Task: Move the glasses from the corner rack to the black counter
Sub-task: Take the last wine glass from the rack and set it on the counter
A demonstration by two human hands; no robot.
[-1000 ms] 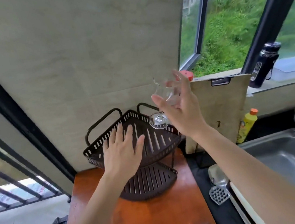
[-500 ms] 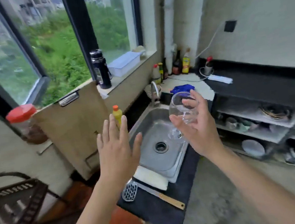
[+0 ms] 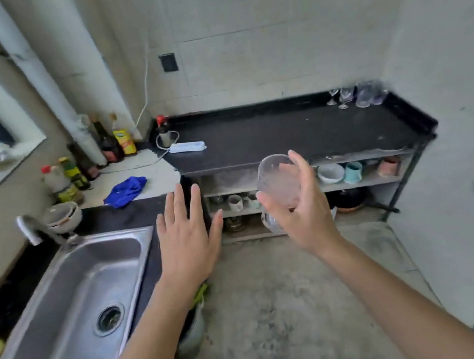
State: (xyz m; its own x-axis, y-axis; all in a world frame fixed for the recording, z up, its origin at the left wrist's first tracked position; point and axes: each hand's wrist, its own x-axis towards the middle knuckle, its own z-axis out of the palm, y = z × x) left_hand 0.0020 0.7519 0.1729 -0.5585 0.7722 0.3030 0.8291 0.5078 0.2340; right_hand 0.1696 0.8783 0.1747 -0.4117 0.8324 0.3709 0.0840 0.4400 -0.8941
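Note:
My right hand (image 3: pixel 303 216) grips a clear stemmed glass (image 3: pixel 274 179) by its bowl, its foot showing below my fingers. It hangs over the floor, short of the black counter (image 3: pixel 299 136). Several clear glasses (image 3: pixel 358 95) stand at the counter's far right corner. My left hand (image 3: pixel 188 239) is flat and spread, holding nothing, beside the sink's right edge. The corner rack is out of view.
A steel sink (image 3: pixel 75 306) with a tap lies at the left. A white power strip (image 3: pixel 187 147) lies on the counter's left end. Bottles (image 3: pixel 117 140) and a blue cloth (image 3: pixel 126 190) occupy the corner. Cups and bowls (image 3: pixel 339 172) fill shelves below the counter.
The view has swung right from the rack, past the sink, to the black counter. My right hand has carried the glass along; my left hand has stayed spread and empty.

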